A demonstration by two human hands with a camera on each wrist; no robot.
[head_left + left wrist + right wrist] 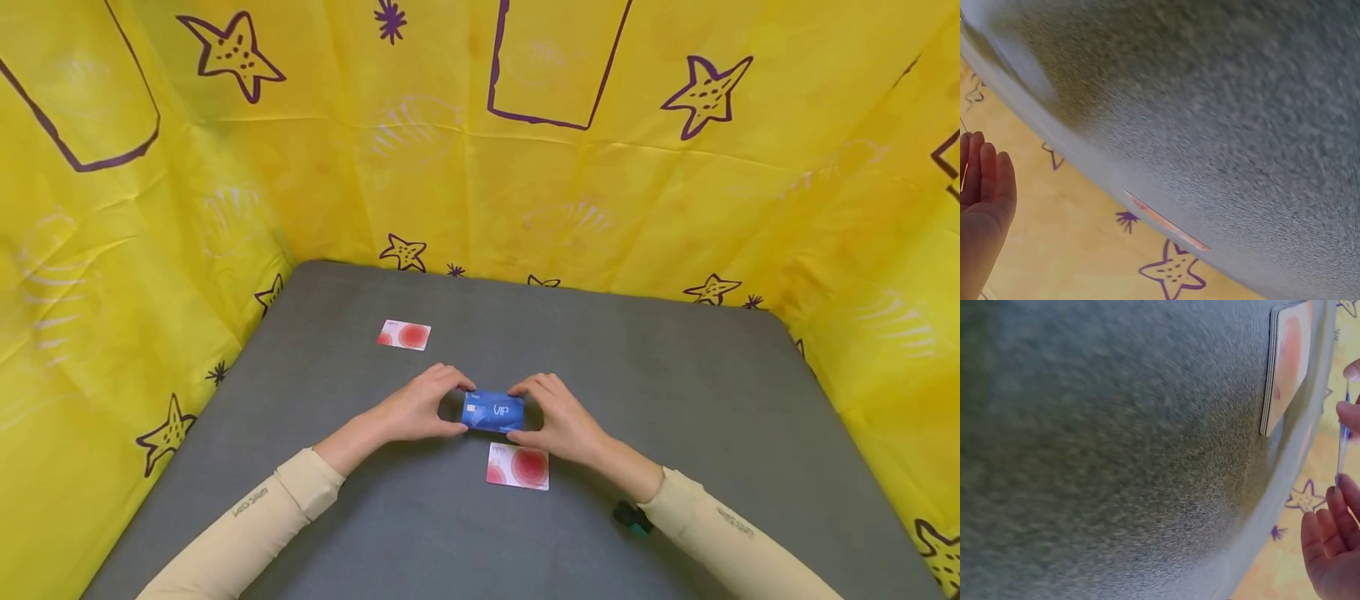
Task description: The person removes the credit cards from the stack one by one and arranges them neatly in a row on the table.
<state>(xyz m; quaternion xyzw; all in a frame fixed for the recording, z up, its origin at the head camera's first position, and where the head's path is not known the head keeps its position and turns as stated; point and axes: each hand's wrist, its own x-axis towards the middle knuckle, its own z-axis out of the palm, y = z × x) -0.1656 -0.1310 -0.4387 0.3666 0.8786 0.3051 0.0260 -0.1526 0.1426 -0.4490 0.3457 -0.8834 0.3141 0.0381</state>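
A blue card (493, 411) marked "VIP", with a gold chip, is held flat between both hands. My left hand (422, 405) pinches its left end, thumb at the near corner and fingers at the far corner. At the right end, my right hand (564, 421) grips the near and far corners in the same way. Just nearer to me lies a small stack of white cards (517, 466) with red circles; its layered edges show in the right wrist view. In that view the blue card (1343, 447) appears edge-on, above the table.
Farther back on the left, a white card (405, 335) with red circles lies on the grey tabletop (637, 358). Yellow cloth (450, 183) with starfish drawings surrounds the table's back and sides. Beneath the right wrist shows a dark and green object (633, 518).
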